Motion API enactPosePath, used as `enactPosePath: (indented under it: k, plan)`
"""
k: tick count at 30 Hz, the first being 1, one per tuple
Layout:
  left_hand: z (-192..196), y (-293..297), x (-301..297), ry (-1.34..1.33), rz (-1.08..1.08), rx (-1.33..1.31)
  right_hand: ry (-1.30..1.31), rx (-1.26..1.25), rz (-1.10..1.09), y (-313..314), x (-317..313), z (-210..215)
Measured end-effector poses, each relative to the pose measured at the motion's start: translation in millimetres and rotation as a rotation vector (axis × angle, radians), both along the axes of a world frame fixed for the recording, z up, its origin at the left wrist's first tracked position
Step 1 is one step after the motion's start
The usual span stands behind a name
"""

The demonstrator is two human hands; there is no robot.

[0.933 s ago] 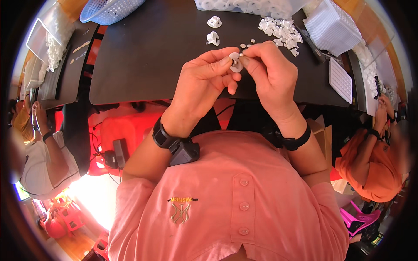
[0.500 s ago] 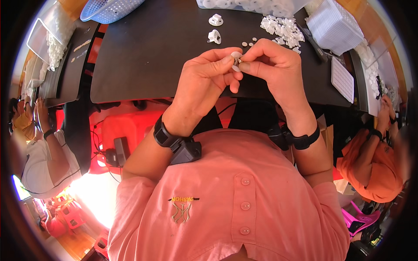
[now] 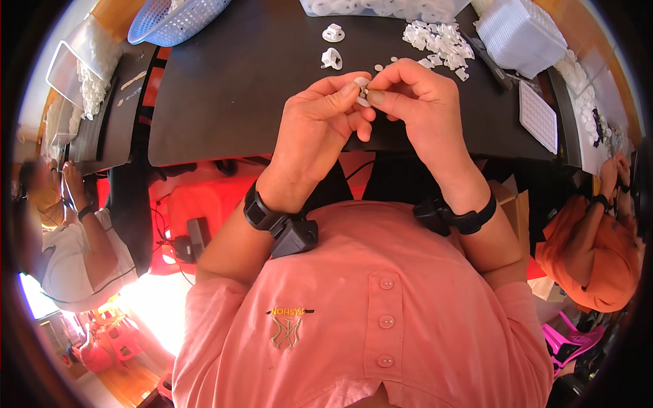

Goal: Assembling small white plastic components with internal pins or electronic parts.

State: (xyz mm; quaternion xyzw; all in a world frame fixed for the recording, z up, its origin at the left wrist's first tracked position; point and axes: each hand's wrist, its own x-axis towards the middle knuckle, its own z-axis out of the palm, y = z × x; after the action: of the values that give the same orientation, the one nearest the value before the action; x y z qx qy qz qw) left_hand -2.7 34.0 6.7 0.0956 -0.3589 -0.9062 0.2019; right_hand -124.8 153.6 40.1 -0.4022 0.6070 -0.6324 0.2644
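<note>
Above the near part of the dark table, my left hand (image 3: 309, 126) is closed on a small white plastic part (image 3: 361, 81) with a rounded edge, held between thumb and fingers. My right hand (image 3: 430, 102) meets it there, thumb and forefinger pinched against the part's inner side. A tiny darker bit shows between the fingertips, too small to name. Two similar white plastic parts, one (image 3: 333, 32) behind the other (image 3: 331, 59), stand on the table beyond my hands. Small round pieces (image 3: 379, 68) lie just past my right fingers.
A heap of white plastic pieces (image 3: 439, 44) lies at the back right, beside stacked pale trays (image 3: 520, 37) and a flat white grid tray (image 3: 537, 117). Behind stand a clear bin (image 3: 388, 8) of white parts and a blue basket (image 3: 180, 20). Co-workers sit at both sides.
The whole view has shifted slightly. Both hands stay together at the white part, and my right fingertips now sit closer against it.
</note>
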Motion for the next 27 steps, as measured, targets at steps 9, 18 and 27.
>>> enactPosePath:
  k: [9, 18, 27]
  plan:
    - [0.6, 2.3, 0.6, -0.044, 0.017, -0.029, -0.099, 0.029, 0.016, -1.9, -4.7, -3.0]
    - [-5.6, -0.5, -1.6, 0.049, -0.004, -0.026, -0.225, 0.038, -0.030, -11.1, -7.5, -10.2]
    - [-5.1, 3.6, 3.1, 0.081, 0.008, -0.134, -0.179, -0.062, -0.036, 6.1, 0.4, -12.6]
